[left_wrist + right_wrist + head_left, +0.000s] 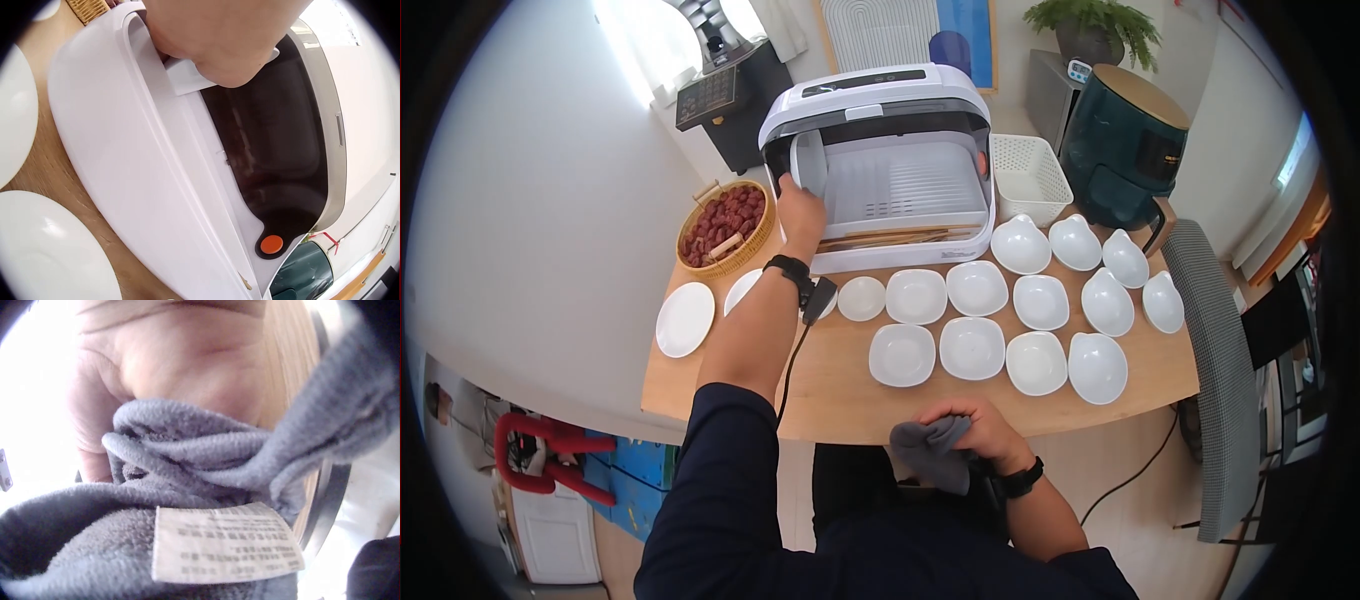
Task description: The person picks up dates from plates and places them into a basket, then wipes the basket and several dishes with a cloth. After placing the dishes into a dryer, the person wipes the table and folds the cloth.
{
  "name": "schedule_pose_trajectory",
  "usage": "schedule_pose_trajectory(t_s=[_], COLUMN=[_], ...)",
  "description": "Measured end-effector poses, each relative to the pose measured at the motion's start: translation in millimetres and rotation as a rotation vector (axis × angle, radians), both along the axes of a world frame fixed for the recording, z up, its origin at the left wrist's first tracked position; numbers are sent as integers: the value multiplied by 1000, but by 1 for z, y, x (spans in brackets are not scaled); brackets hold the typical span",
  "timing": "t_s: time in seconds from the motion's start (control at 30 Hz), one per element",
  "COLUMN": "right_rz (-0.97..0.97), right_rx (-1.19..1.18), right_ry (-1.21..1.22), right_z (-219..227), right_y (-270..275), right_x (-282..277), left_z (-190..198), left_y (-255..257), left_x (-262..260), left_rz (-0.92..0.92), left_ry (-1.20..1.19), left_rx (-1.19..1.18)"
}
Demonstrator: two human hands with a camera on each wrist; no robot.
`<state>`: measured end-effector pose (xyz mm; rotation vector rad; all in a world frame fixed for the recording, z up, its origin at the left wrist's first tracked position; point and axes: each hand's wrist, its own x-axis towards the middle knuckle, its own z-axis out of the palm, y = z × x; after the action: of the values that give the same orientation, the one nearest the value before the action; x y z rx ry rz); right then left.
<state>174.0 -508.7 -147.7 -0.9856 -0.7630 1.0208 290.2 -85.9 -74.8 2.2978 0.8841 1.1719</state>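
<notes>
In the head view the left hand point(802, 212) reaches into the left side of a white cabinet point(900, 262) with a raised dark lid and holds a white plate point(808, 162) standing on edge. The left wrist view shows that hand point(219, 37) over the cabinet's rim point(125, 131), with part of a white piece point(187, 78) beneath it; its fingertips are hidden. Near the table's front edge, the right hand point(982, 430) grips a bunched grey cloth point(930, 455). Close up in the right wrist view, the cloth point(187, 444) with a white label hangs from the right hand point(181, 362).
White bowls point(973, 348) stand in rows on the table point(840, 400), with plates point(685, 320) at the left. A basket of reddish items point(725, 222) sits left of the cabinet. To its right are a white basket point(1030, 180) and a green air fryer point(1125, 150).
</notes>
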Motion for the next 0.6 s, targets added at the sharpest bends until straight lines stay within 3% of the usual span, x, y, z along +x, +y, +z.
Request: schedule_pose_trajectory(t_s=[0.27,0.4,0.47,0.6], right_rz=[-14,-9,-14,-23], right_rx=[-32,-18,-20,-38], right_ry=[-44,3,-1,-45], right_z=[1,2,1,0], right_y=[-1,-1,-1,-1], right_x=[-1,-1,-1,-1], left_z=[9,36,54,61], left_y=[-1,-16,-27,-21], left_x=[-14,-25,-33,-38], left_rz=[-52,9,38,30], left_ry=[86,197,367,389], left_rx=[-82,-78,-44,12])
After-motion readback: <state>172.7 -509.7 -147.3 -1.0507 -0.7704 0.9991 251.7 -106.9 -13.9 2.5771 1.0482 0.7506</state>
